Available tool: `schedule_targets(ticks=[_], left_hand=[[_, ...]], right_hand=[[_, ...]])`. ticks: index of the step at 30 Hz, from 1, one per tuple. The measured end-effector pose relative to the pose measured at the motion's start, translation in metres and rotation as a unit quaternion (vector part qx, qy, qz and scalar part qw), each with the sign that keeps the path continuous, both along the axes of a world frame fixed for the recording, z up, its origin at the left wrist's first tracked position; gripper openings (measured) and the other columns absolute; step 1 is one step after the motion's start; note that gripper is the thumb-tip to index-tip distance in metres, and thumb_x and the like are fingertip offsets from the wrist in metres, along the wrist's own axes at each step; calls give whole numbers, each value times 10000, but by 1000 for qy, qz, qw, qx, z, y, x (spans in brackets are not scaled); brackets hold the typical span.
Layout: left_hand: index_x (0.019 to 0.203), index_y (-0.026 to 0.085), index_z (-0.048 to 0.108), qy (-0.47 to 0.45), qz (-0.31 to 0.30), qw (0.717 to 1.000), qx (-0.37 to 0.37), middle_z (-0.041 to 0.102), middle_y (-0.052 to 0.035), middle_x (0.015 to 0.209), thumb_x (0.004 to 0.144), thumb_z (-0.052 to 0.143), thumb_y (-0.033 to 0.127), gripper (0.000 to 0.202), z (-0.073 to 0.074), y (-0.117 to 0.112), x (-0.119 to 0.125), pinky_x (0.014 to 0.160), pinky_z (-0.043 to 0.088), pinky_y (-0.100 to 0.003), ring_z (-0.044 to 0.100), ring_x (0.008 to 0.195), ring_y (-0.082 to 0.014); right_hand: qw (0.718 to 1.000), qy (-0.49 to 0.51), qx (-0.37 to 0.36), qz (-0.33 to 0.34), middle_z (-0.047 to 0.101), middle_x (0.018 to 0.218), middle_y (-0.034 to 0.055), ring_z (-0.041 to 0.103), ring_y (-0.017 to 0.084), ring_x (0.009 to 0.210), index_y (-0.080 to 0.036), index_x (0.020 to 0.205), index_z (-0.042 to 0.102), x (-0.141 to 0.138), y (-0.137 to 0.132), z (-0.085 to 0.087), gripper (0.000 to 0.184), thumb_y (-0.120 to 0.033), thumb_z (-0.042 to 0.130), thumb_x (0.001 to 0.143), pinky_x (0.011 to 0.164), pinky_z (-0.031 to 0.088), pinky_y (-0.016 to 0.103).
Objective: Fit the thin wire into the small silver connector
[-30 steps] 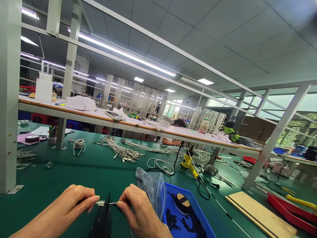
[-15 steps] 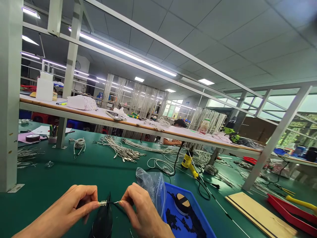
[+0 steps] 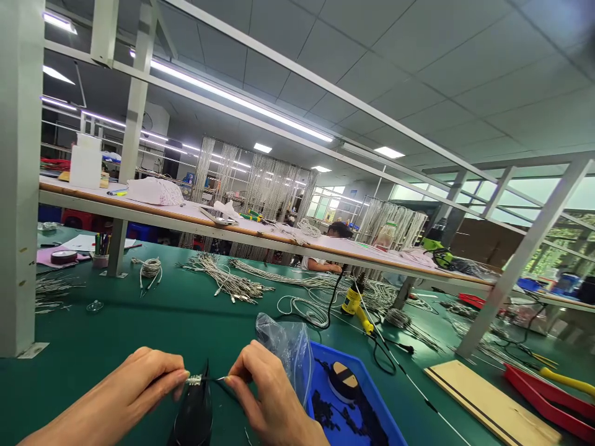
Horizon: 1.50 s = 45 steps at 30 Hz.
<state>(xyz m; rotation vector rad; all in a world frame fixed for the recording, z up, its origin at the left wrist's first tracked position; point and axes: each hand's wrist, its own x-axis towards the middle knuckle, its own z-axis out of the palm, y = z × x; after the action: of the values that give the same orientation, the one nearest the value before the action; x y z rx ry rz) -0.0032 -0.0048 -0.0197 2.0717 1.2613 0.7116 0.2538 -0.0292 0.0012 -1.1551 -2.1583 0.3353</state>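
Note:
My left hand (image 3: 155,381) is closed in a pinch on a small pale ribbed piece (image 3: 194,380), which sticks out past the thumb and forefinger. Just to the right, my right hand (image 3: 267,387) pinches a thin dark wire (image 3: 214,379) with a silvery bit at the fingertips. Wire and ribbed piece lie in one line between the hands; whether they are joined I cannot make out. Right at that line stands a black tapered object (image 3: 193,412) with a pointed tip, its lower part cut off by the picture edge.
A clear plastic bag (image 3: 283,347) leans on a blue tray (image 3: 383,415) holding a tape roll and small black pieces. Behind lie cable bundles (image 3: 227,279) and a yellow heat gun (image 3: 352,300). A wooden board (image 3: 483,396) and red tray (image 3: 539,399) are right. A person's arm (image 3: 325,266) shows beyond.
Both hands keep their pinches in almost the same place. The left hand has shifted very slightly right, and the whole view has drifted a little.

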Motion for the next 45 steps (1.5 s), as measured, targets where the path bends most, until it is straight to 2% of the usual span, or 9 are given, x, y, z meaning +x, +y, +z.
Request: schedule_targets(ticks=[3,5,16,20,27,34,38,42,45], left_hand=[[805,261,663,-2,-1,999,49,621,22,777,935,435,601,429,7,0,3,626,417,-208,563,731,-158],[777,253,658,-4,-3,998,59,607,22,743,924,453,596,425,9,1,5,589,397,-205,539,690,-152],[703,235,641,-3,11,998,65,592,19,706,874,496,630,454,12,-1,10,547,350,-212,487,651,-148],[680,227,618,-8,18,998,59,592,21,694,874,510,592,427,13,-2,12,543,335,-222,479,642,-146],[707,220,536,20,-6,1000,-5,499,39,708,909,493,581,416,19,-3,12,585,278,-255,404,665,-145],[701,220,541,5,2,999,32,553,33,715,915,511,543,389,26,-9,13,593,332,-230,464,692,-149],[744,228,573,-4,-16,999,41,583,31,751,940,474,542,383,24,-9,10,611,367,-212,491,712,-146],[880,251,599,-13,-24,999,46,554,35,734,938,468,576,355,19,-7,8,581,370,-203,477,673,-137],[831,240,558,-7,-36,998,43,547,31,753,962,423,563,373,16,-4,5,588,372,-203,457,672,-134]], right_hand=[[1000,3,2,0,573,838,-6,535,144,770,-216,811,518,1,1,-2,150,-107,585,889,668,387,274],[1000,5,3,0,574,828,-7,536,144,764,-215,802,520,1,2,-2,157,-101,589,884,668,389,275],[1000,16,17,12,571,805,-8,530,142,759,-206,793,519,0,2,2,171,-72,591,870,672,398,268],[1000,14,20,11,569,800,-10,533,141,755,-208,796,521,1,2,1,174,-64,590,867,667,399,264],[999,15,24,16,564,789,-15,527,138,742,-208,795,517,0,3,0,185,-53,599,853,656,391,261],[999,13,27,18,564,787,-12,521,141,741,-207,803,517,0,4,0,172,-59,586,855,657,392,264],[1000,15,15,10,574,809,-6,534,142,749,-208,809,523,1,2,1,162,-68,583,865,663,399,266],[1000,11,6,11,577,810,-5,538,142,752,-208,807,527,1,0,3,160,-73,579,875,669,400,269],[1000,8,-5,4,581,831,-4,539,141,761,-210,818,531,1,-2,2,142,-97,574,893,675,398,271]])
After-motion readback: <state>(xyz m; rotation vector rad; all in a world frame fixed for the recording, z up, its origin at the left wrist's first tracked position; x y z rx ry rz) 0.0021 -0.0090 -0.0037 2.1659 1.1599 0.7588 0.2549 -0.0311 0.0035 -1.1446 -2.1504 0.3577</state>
